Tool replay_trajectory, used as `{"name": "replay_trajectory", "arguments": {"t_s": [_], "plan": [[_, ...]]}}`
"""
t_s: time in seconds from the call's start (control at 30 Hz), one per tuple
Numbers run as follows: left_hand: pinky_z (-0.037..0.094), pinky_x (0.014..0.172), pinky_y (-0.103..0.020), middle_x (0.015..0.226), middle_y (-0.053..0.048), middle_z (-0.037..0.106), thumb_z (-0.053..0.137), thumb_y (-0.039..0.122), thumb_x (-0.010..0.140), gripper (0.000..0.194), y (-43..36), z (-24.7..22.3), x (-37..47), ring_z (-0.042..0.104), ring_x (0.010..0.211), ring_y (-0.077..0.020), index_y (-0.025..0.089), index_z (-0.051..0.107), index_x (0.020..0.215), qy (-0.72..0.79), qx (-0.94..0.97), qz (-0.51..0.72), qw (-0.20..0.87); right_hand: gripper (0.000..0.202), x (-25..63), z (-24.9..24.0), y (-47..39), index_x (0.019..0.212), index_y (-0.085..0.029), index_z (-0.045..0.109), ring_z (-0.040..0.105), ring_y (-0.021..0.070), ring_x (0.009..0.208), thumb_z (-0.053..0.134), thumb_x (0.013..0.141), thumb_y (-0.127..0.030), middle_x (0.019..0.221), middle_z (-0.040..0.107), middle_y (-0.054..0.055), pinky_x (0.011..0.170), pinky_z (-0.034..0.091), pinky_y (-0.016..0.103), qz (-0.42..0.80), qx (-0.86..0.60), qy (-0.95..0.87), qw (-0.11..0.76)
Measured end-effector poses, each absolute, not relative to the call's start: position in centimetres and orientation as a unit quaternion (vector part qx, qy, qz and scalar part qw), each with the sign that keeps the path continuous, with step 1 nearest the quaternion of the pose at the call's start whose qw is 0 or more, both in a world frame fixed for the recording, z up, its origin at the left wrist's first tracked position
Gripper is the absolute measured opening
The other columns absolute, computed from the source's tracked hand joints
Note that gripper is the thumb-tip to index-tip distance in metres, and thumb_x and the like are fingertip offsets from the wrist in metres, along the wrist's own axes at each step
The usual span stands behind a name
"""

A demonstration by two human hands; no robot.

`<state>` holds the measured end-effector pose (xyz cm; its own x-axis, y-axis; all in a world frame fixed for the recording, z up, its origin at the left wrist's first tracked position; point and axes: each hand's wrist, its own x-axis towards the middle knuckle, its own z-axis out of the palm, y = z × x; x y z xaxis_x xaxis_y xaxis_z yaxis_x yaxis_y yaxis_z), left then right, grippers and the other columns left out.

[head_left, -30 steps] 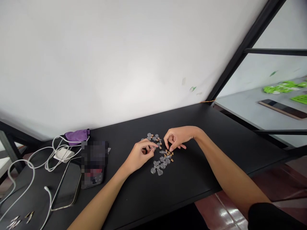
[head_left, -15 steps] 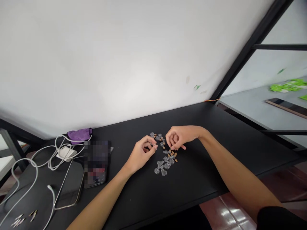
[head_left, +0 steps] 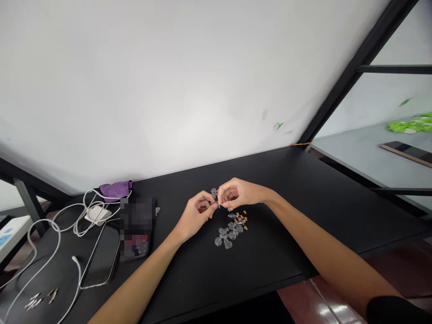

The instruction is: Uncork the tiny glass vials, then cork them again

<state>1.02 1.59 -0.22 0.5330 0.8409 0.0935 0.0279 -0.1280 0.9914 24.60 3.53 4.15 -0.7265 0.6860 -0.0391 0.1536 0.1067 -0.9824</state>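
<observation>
My left hand (head_left: 197,213) is closed in a pinch on a small clear bottle, of which only a glint shows at the fingertips. Its tip touches the fingertips of my right hand (head_left: 243,192), also pinched; what sits between the right fingers is too small and covered to make out. Below the hands lies a cluster of tiny clear bottles (head_left: 232,235) of various shapes. Several small cork stoppers (head_left: 245,220) are scattered at the cluster's upper right. Behind the fingers, another small bottle (head_left: 213,191) with a cork shows, partly hidden.
On the left of the black table (head_left: 189,279) lie a dark phone (head_left: 101,256), a blurred-out dark item (head_left: 137,249), a white charger (head_left: 97,215) with looping cable, a purple cloth (head_left: 116,190) and small metallic pieces (head_left: 33,301). A white wall stands behind.
My right hand has moved left from beside the corks to meet my left hand at the fingertips. The left hand has stayed nearly in place, and the view has shifted slightly.
</observation>
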Motion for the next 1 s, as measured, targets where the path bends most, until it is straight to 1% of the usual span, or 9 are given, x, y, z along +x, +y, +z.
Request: {"name": "replay_trajectory", "arguments": {"t_s": [0.17,0.23,0.3,0.4,0.5,0.63,0.8,1.0], "plan": [[0.044,0.059,-0.021,0.072,0.002,0.06,0.074,0.045,0.094,0.031,1.9,-0.5,1.0,0.055,0.061,-0.0091,0.016,0.063,0.095,0.332,0.651,0.376,0.57,0.026,24.2,4.1,3.4,0.094,-0.014,0.073,0.069,0.0153,0.069,0.083,0.083,-0.035,0.077,0.072,0.003,0.068,0.057,0.03,0.606,-0.306,-0.683,0.268],[0.044,0.058,-0.021,0.075,0.001,0.061,0.074,0.045,0.094,0.031,1.9,-0.7,1.1,0.055,0.061,-0.0088,0.016,0.064,0.094,0.338,0.642,0.39,0.568,0.025,24.1,3.9,3.5,0.096,-0.014,0.073,0.07,0.0157,0.072,0.083,0.083,-0.033,0.08,0.073,0.004,0.07,0.057,0.03,0.6,-0.305,-0.682,0.284],[0.043,0.058,-0.021,0.072,0.002,0.06,0.074,0.045,0.093,0.031,2.0,-0.8,1.1,0.055,0.06,-0.0087,0.016,0.064,0.093,0.342,0.634,0.401,0.566,0.022,24.1,3.6,3.6,0.097,-0.014,0.074,0.07,0.0145,0.075,0.081,0.084,-0.029,0.085,0.074,0.004,0.073,0.057,0.029,0.589,-0.305,-0.688,0.294],[0.043,0.058,-0.022,0.07,0.002,0.06,0.075,0.046,0.093,0.032,2.1,-0.8,1.1,0.054,0.059,-0.0089,0.015,0.065,0.093,0.342,0.624,0.414,0.568,0.019,24.0,3.3,3.8,0.098,-0.014,0.074,0.068,0.0132,0.077,0.08,0.085,-0.027,0.086,0.073,0.003,0.074,0.055,0.028,0.573,-0.307,-0.699,0.297],[0.043,0.059,-0.022,0.075,0.001,0.063,0.075,0.047,0.093,0.034,2.2,-0.6,1.1,0.055,0.059,-0.0086,0.015,0.065,0.092,0.34,0.608,0.429,0.575,0.02,23.8,3.3,3.6,0.1,-0.015,0.073,0.067,0.013,0.076,0.079,0.086,-0.028,0.085,0.072,0.002,0.073,0.056,0.028,0.573,-0.3,-0.702,0.296],[0.044,0.06,-0.023,0.08,-0.001,0.066,0.075,0.048,0.093,0.034,2.2,-0.4,1.0,0.055,0.06,-0.0085,0.015,0.065,0.091,0.333,0.597,0.431,0.589,0.022,23.5,3.7,3.3,0.094,-0.015,0.069,0.068,0.013,0.072,0.081,0.085,-0.03,0.083,0.072,0.002,0.07,0.056,0.028,0.584,-0.304,-0.695,0.289],[0.043,0.06,-0.022,0.074,0.001,0.064,0.073,0.046,0.094,0.032,2.2,-0.5,0.9,0.055,0.06,-0.0086,0.015,0.066,0.09,0.33,0.6,0.424,0.592,0.026,23.3,3.7,3.2,0.091,-0.015,0.067,0.07,0.0134,0.071,0.083,0.085,-0.034,0.081,0.071,0.001,0.069,0.056,0.028,0.597,-0.309,-0.683,0.286],[0.044,0.059,-0.022,0.076,-0.001,0.067,0.075,0.046,0.093,0.033,2.2,-0.5,0.9,0.054,0.059,-0.0085,0.015,0.065,0.09,0.324,0.588,0.429,0.605,0.027,23.4,3.1,3.4,0.092,-0.015,0.067,0.071,0.0138,0.072,0.084,0.085,-0.035,0.082,0.072,0.002,0.069,0.055,0.027,0.602,-0.308,-0.677,0.292]]}}
